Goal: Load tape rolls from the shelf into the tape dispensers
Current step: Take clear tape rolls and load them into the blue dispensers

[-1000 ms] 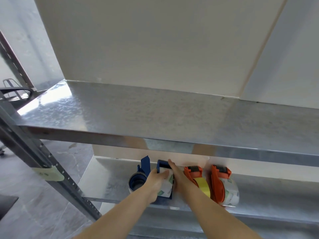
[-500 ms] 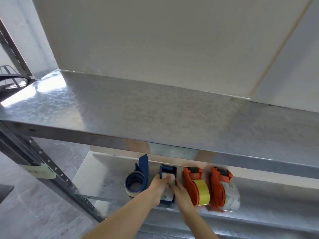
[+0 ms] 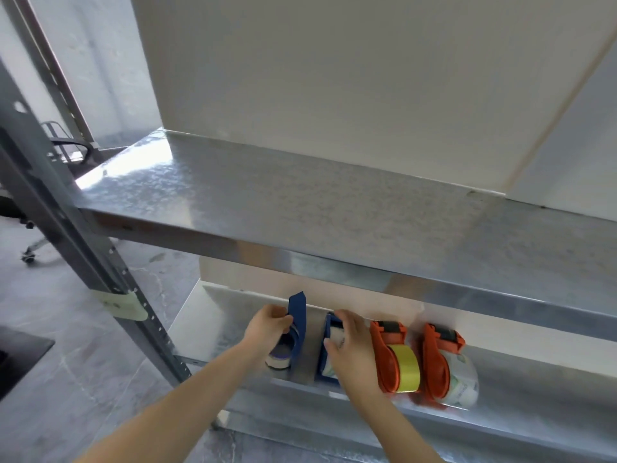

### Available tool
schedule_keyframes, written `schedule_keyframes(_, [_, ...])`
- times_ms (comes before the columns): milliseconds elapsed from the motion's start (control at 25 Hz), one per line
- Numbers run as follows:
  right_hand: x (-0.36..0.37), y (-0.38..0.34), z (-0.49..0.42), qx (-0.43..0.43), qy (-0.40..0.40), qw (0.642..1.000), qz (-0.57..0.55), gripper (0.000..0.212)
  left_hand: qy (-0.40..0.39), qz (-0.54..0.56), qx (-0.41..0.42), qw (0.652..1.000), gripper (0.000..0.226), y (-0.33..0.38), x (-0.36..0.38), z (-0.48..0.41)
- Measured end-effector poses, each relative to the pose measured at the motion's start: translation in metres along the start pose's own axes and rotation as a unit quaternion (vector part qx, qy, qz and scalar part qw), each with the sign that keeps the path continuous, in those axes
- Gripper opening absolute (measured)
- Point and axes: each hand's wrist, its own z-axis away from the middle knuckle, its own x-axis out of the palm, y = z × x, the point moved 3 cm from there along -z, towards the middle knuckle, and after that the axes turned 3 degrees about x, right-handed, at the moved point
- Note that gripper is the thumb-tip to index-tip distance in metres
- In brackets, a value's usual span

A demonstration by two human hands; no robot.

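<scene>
Several tape dispensers stand in a row on the lower metal shelf (image 3: 521, 379). My left hand (image 3: 267, 325) grips the leftmost blue dispenser (image 3: 297, 325), which holds a pale roll (image 3: 278, 360). My right hand (image 3: 350, 349) rests on the second blue dispenser (image 3: 329, 355), which carries a white printed roll; the hand hides most of it. To the right stand an orange dispenser with a yellow roll (image 3: 400, 362) and another orange dispenser with a white printed roll (image 3: 450, 372).
The upper metal shelf (image 3: 300, 208) overhangs the lower one and hides its back part. A grey perforated upright (image 3: 76, 228) with a pale tag stands at the left. An office chair (image 3: 63, 145) is on the floor far left.
My left hand left the second blue dispenser and took hold of the leftmost one. My right hand stayed on the second dispenser. The view shifted right and closer.
</scene>
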Motion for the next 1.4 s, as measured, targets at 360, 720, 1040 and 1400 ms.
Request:
schedule_keyframes(360, [0.08, -0.069, -0.005, -0.102, -0.215, 0.95, 0.201, 0.04, 0.061, 0.036, -0.057, 0.996, 0.013, -0.029, -0.066, 0.014])
schedule_keyframes(720, [0.099, -0.07, -0.006, -0.038, -0.175, 0.957, 0.23, 0.021, 0.02, 0.015, -0.07, 0.997, 0.005, -0.043, -0.072, 0.02])
schedule_keyframes(1040, [0.077, -0.051, 0.011, 0.198, -0.156, 0.914, -0.319, 0.011, -0.049, 0.124, -0.057, 0.989, 0.023, -0.046, -0.04, 0.001])
schedule_keyframes(1400, [0.036, -0.06, 0.01, 0.151, -0.048, 0.98, -0.124, 0.018, -0.02, 0.046, -0.07, 0.996, 0.031, -0.062, -0.043, -0.001])
